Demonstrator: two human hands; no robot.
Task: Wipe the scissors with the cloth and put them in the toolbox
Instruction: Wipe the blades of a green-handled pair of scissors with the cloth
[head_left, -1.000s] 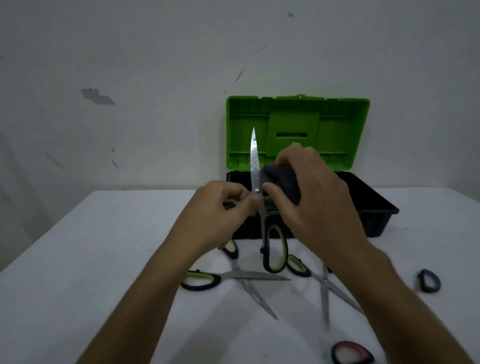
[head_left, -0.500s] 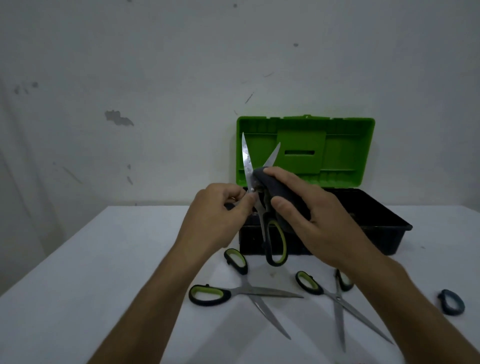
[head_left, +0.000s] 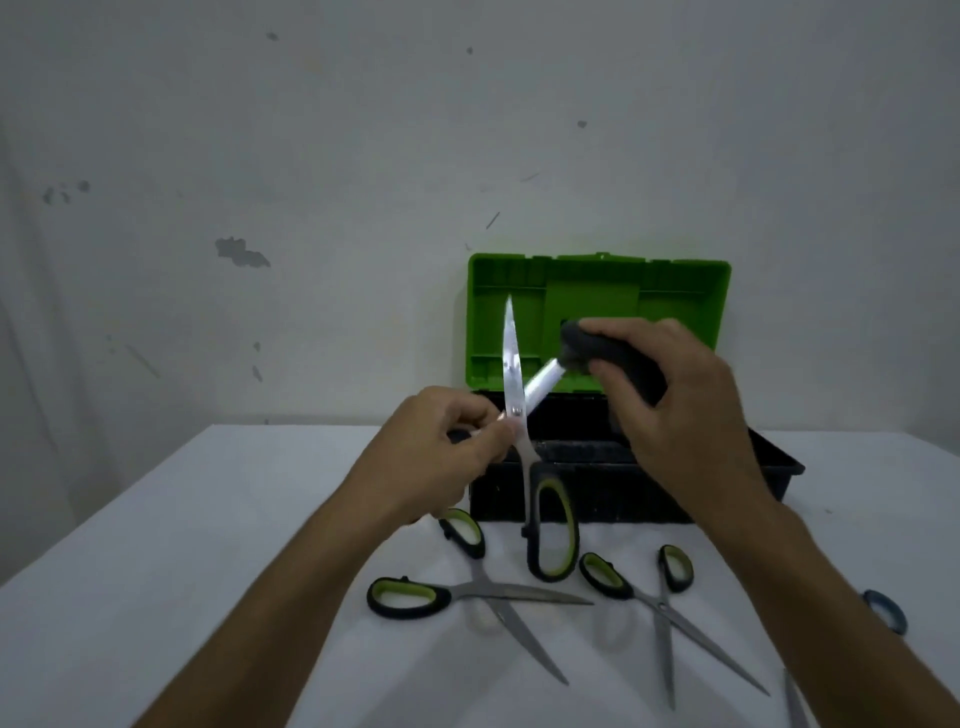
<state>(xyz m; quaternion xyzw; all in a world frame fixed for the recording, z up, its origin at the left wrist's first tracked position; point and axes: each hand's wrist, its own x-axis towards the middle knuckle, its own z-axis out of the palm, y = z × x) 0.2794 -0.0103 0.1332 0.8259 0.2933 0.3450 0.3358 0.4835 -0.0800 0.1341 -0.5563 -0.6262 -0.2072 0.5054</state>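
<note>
My left hand grips one handle of a pair of green-and-black scissors, held upright with the blades spread apart in front of the toolbox. One blade points straight up; the other slants up to the right. My right hand pinches a dark grey cloth over the tip of that slanted blade. The free handle loop hangs down near the toolbox's front wall. The toolbox is black with its green lid standing open.
Two more green-handled scissors lie open on the white table: one pair front centre, another pair to its right. A blue-handled item sits at the right edge. A blade tip shows at the bottom right. A wall stands close behind.
The scissor blades have spread wider. My right hand with the cloth has slid up and to the right along the slanted blade, from the pivot out to its tip.
</note>
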